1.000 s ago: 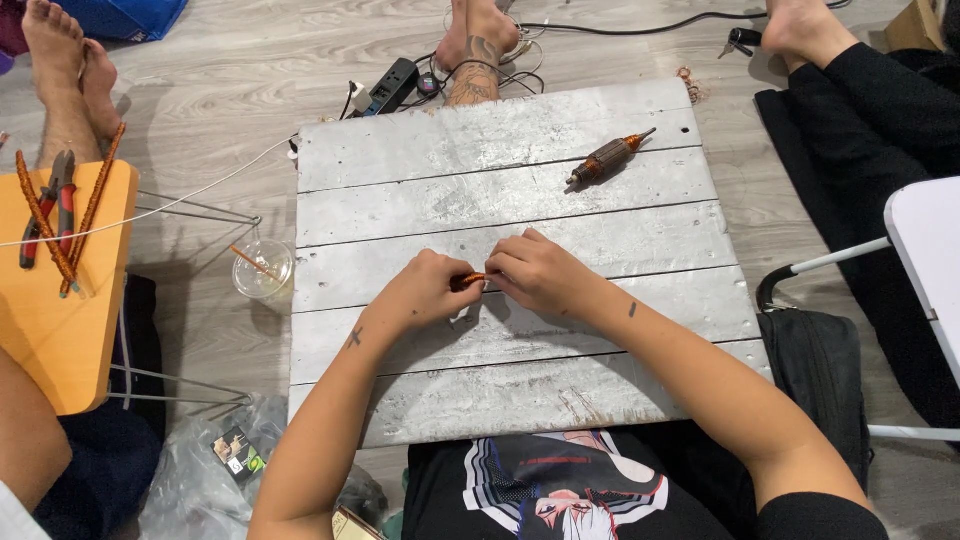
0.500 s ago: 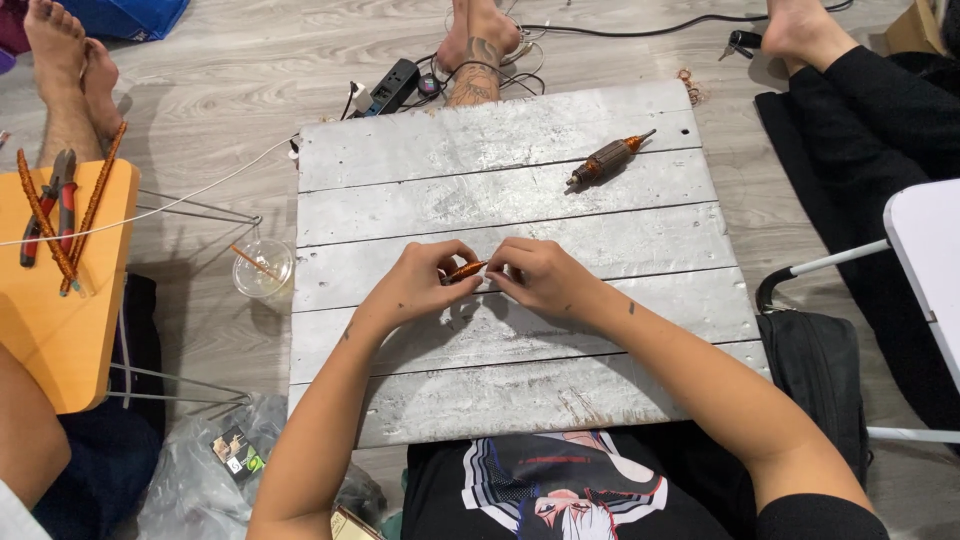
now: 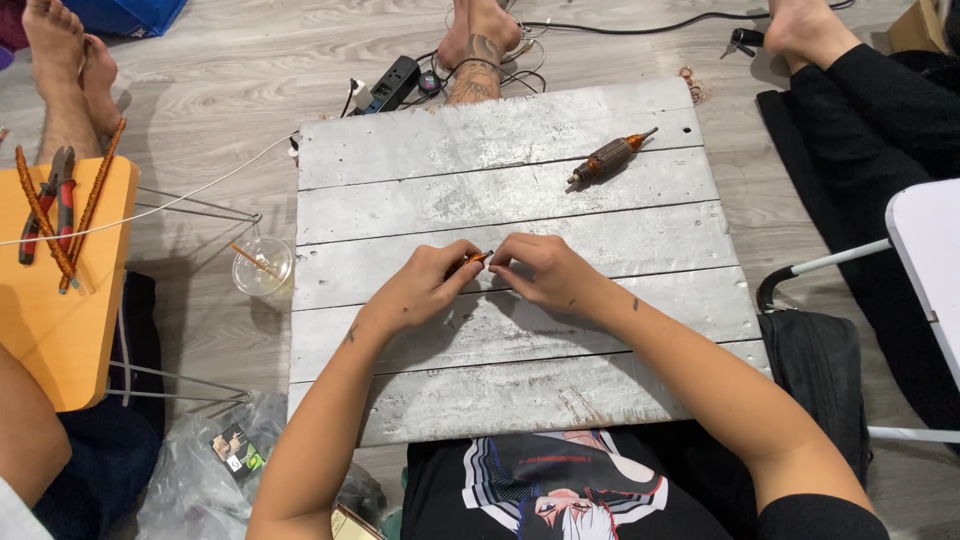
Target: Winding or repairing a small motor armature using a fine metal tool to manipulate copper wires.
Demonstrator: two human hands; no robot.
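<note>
My left hand (image 3: pixel 422 288) and my right hand (image 3: pixel 543 274) meet over the middle of a grey plank board (image 3: pixel 520 180) on my lap. Between their fingertips they pinch a small copper-coloured piece (image 3: pixel 478 258), mostly hidden by the fingers. A motor armature (image 3: pixel 610 157) with copper windings lies loose on the board, beyond my right hand.
An orange table (image 3: pixel 60 320) at the left carries red-handled pliers (image 3: pixel 52 195) and twisted copper strands. A clear plastic cup (image 3: pixel 262 266) stands by the board's left edge. Other people's bare feet (image 3: pixel 478 45), a power strip (image 3: pixel 392 83), a black bag (image 3: pixel 815 370) and a white chair (image 3: pixel 925 270) surround me.
Both hands have shifted slightly up the board, and the small copper piece has moved with them.
</note>
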